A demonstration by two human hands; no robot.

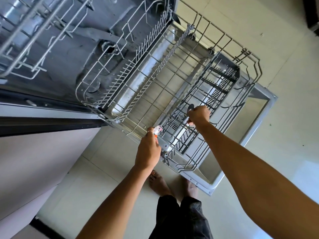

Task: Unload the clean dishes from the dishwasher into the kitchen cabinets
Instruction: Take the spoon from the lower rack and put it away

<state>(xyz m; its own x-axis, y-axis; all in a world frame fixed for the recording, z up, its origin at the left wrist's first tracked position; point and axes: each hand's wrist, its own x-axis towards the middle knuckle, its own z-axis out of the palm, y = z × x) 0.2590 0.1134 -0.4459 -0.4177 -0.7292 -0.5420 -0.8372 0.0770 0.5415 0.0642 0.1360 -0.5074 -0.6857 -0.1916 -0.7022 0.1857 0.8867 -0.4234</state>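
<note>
**Two hands over the pulled-out lower rack**

Pale floor tiles [107, 169] lie under an open dishwasher whose door [255, 107] is folded flat. On the door sits the lower rack [155, 80], pulled fully out, its wire tines bare. Along the rack's right side stands a dark cutlery basket [207, 94].

Over the near end of that basket, the right hand [199, 114] is curled round a metal utensil; a rounded spoon bowl [191, 106] shows just beyond the knuckles, and the rest of the utensil is hidden by the fingers.

By the rack's near corner, the left hand [149, 150] pinches a small clear item with red and white markings [158, 130]; what it is cannot be made out. A thin ring shows on one finger.

At upper left hangs the upper rack [34, 35], above the grey tub with its spray arm [103, 35]. Two bare feet [158, 183] stand on the tiles beside the door's near corner.
</note>
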